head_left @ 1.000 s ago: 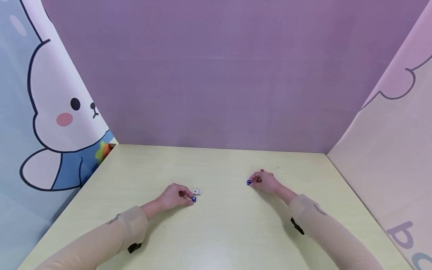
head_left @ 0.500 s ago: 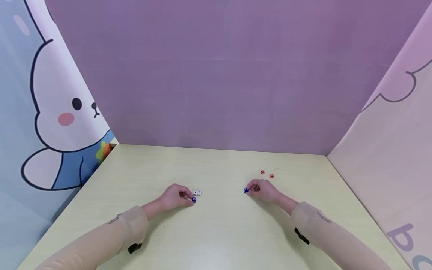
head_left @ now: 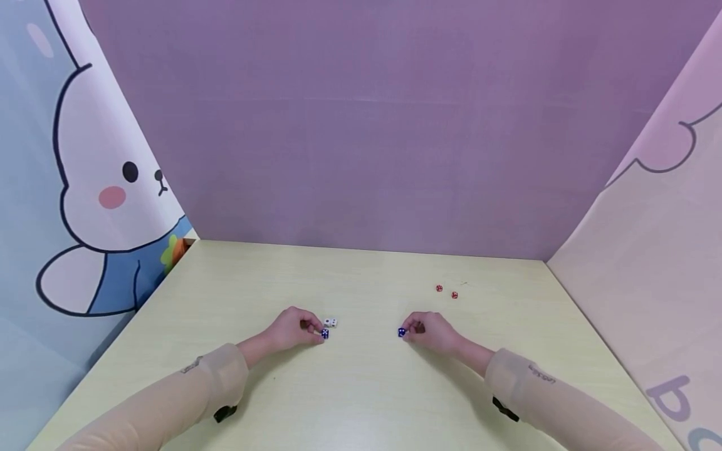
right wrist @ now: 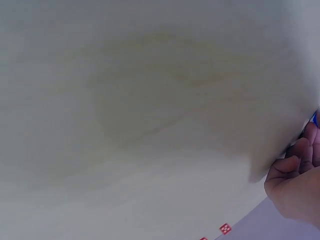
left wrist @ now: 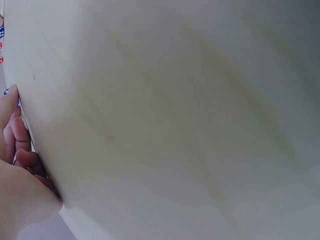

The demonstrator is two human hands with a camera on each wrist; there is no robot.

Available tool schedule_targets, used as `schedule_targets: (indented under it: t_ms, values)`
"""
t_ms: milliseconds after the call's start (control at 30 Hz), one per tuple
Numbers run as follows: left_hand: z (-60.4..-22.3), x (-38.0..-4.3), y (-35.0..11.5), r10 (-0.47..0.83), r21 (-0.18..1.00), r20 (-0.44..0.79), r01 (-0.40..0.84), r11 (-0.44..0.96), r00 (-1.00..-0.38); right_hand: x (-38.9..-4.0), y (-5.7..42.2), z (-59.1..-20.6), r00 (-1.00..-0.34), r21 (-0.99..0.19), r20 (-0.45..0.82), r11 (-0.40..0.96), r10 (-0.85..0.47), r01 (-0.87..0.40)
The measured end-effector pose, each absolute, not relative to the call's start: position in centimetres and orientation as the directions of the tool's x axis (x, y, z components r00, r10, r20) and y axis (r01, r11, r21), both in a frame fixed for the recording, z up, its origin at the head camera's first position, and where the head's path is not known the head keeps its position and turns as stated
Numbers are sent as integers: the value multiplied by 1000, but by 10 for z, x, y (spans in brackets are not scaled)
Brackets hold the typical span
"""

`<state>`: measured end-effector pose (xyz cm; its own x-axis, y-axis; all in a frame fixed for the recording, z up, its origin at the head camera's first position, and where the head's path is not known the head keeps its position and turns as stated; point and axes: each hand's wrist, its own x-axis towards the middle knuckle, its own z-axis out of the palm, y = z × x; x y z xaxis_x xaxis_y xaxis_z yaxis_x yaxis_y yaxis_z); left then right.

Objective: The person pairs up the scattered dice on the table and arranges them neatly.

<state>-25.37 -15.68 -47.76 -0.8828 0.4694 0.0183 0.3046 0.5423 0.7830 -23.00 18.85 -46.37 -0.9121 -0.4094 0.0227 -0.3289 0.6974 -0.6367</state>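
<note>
My left hand (head_left: 293, 328) pinches a blue die (head_left: 324, 334) between thumb and finger, low at the table. Just behind that die, two white dice (head_left: 330, 323) sit side by side. On the right, another blue die (head_left: 401, 332) is pinched at the fingertips of my right hand (head_left: 433, 332), level with the left one and a short gap away. In the left wrist view, the left hand (left wrist: 17, 150) hides most of its die. Only a sliver of blue shows by the right hand (right wrist: 295, 165) in the right wrist view.
Two red dice, a left one (head_left: 439, 288) and a right one (head_left: 454, 295), lie on the pale wooden table (head_left: 361, 394) beyond my right hand. A purple panel (head_left: 361, 138) rises along the back edge. Printed cloths hang at both sides.
My right hand has drawn the blue die nearer and leftward, toward the left hand, uncovering both red dice. The left hand with its blue die has stayed in place.
</note>
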Motion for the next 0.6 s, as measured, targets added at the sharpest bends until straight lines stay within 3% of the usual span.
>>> schedule_targets:
  t_ms: [600]
  values:
    - [-475,-252,-156,473,797,10,293,529,-881,-211,143,-463,-902,-645,46,677,-429,-355]
